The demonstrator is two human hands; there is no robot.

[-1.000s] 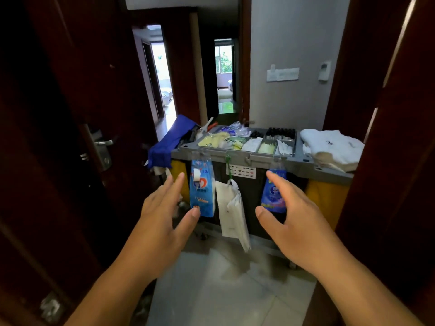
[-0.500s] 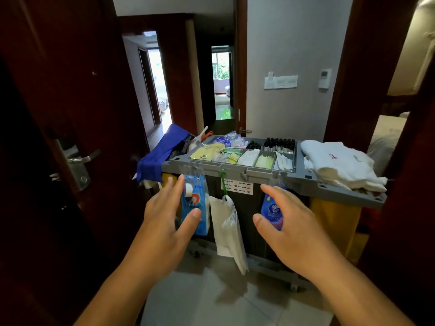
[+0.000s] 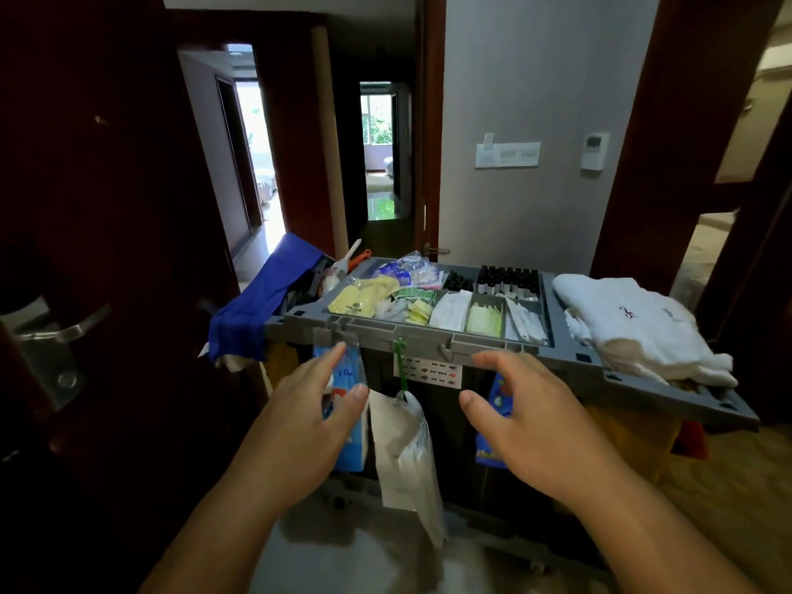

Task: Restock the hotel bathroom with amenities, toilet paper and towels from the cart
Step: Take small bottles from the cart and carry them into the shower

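Closing on the cart [image 3: 385, 330]: over the last second it has drawn nearer in the head view, and both hands now reach just short of its near grey rim. The left hand [image 3: 313, 418] and right hand [image 3: 531, 422] are wide, fingers spread, holding nothing. Folded white towels [image 3: 634, 327] lie on the cart's right end, and small amenities [image 3: 450, 304] fill the tray compartments at its middle. Toilet paper I cannot pick out. By my judgement nothing is taken yet, so the restock stands at its start.
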